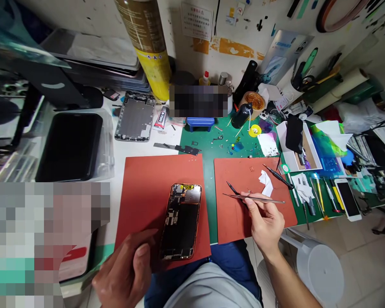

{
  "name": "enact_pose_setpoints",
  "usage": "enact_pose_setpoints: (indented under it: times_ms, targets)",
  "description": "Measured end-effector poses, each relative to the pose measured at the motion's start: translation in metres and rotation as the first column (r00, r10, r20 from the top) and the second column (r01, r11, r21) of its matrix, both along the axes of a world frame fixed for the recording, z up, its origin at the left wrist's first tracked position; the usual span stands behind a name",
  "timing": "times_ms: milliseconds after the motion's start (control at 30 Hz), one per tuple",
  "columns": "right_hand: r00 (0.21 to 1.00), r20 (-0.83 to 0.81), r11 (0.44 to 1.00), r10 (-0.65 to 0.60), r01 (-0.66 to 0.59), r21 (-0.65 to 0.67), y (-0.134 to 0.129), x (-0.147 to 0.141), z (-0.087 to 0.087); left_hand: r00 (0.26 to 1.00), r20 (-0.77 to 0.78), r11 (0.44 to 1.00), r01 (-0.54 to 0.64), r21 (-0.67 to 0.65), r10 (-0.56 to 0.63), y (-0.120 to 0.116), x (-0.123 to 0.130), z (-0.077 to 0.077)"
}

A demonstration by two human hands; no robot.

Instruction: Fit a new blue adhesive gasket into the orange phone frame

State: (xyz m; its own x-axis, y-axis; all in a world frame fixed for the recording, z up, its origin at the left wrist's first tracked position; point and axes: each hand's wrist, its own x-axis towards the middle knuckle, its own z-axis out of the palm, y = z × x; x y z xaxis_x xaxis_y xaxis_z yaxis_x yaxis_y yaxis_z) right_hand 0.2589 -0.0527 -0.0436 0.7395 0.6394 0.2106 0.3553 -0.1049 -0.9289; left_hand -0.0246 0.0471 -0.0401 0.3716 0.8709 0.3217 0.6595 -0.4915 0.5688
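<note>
An opened smartphone [181, 222] lies on the left red mat [141, 184], its inner parts and black battery showing. My left hand [126, 265] is beside its lower left side, forefinger stretched toward it and thumb apart. Nothing shows in that hand, and its lower fingers are curled and partly hidden. Over the right red mat [234, 222], my right hand [268, 220] is closed on thin metal tweezers [269, 200], tips pointing left. A dark pointed tool [232, 187] lies just beneath them, partly covered. A white piece of tissue [266, 182] and a black precision screwdriver [277, 176] are close by.
A phone housing [134, 117], a glue tube [161, 118] and a blue stand [200, 124] stand behind the mats. At left is a black-screened device [70, 145]. To the right are a white box [300, 160], several hand tools and a white phone [348, 199].
</note>
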Motion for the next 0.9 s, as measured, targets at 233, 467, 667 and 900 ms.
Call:
enact_pose_setpoints:
  times_ms: [233, 467, 667, 900]
  targets:
    - [0.999, 0.042, 1.0, -0.006, 0.005, 0.03, 0.0, -0.001, 0.0, 1.0, -0.016, 1.0, 0.0, 0.026, 0.001, 0.0, 0.002, 0.002]
    - [0.995, 0.1, 0.997, 0.014, -0.022, 0.08, 0.001, -0.002, -0.001, 1.0, -0.011, 1.0, -0.009, 0.004, 0.009, 0.0, 0.0, 0.0]
    - [0.988, 0.153, 0.997, 0.026, -0.037, 0.069, -0.004, -0.002, -0.002, 0.998, 0.015, 0.998, 0.053, 0.037, -0.054, 0.005, -0.006, -0.01]
    - [0.977, 0.208, 0.994, 0.055, -0.074, 0.086, 0.007, 0.005, 0.011, 0.997, 0.074, 0.989, 0.046, -0.138, -0.036, 0.015, 0.004, 0.011]
